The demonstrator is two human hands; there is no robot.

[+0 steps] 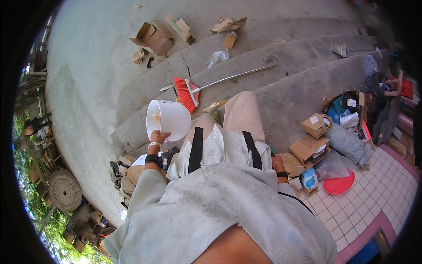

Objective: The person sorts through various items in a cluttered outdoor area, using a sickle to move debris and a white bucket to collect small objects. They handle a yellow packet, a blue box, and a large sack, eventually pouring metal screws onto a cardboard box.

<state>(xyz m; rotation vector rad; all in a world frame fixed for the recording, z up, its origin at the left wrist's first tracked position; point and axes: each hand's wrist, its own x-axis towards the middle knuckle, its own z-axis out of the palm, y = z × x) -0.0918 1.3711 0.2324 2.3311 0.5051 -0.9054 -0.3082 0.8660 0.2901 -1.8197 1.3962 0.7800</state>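
My left hand (159, 136) grips the rim of a white plastic bucket (175, 119), thumb on the outside. The bucket is tipped so that its mouth faces left, and a small scrap of something yellowish shows inside. Beyond it a broom with red bristles (186, 94) lies across the concrete steps, its metal handle running up to the right. By my right hip is my right hand (278, 162), its fingers partly hidden beside my clothing. Close to that hand is a brown paper or cardboard piece (292, 164); whether they touch is unclear.
Cardboard boxes (310, 148), a grey plastic sack (347, 140) and a red lid (339, 183) crowd the tiled floor (346, 214) at right. An open carton (154, 37) and a clear plastic bag (219, 57) lie ahead. A dustpan (339, 46) rests on the steps.
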